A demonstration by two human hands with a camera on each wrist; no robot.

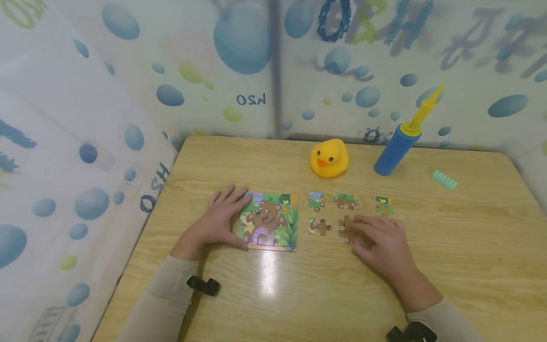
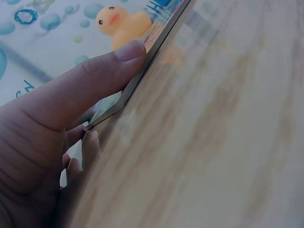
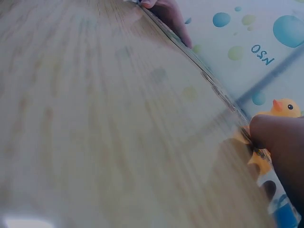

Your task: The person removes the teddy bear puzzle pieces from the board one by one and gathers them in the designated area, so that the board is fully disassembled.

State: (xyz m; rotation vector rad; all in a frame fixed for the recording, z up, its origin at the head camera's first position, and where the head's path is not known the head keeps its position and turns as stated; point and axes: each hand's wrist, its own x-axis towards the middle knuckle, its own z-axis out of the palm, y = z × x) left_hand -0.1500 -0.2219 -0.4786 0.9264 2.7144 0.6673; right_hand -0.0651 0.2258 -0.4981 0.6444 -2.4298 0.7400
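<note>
A square bear puzzle board [image 1: 269, 223] lies flat on the table. My left hand [image 1: 222, 216] holds it at its left side, thumb at the near corner and fingers at the far corner. In the left wrist view the thumb [image 2: 102, 71] rests against the board's edge. To the right, my right hand [image 1: 382, 242] grips a brown puzzle piece [image 1: 347, 229] between thumb and fingers, partly hiding it. Close by lie other loose pieces: a brown one [image 1: 318, 227], a blue-topped one [image 1: 316, 199], a green-and-brown one [image 1: 345, 200] and a green one [image 1: 383, 205].
A yellow rubber duck [image 1: 329, 159] sits behind the loose pieces. Right of it stands a blue hand pump [image 1: 395, 149] with a yellow top, and a mint toy brick [image 1: 444, 179] lies further right. Printed curtains [image 1: 205, 114] hang behind and left of the wooden table [image 1: 299, 294].
</note>
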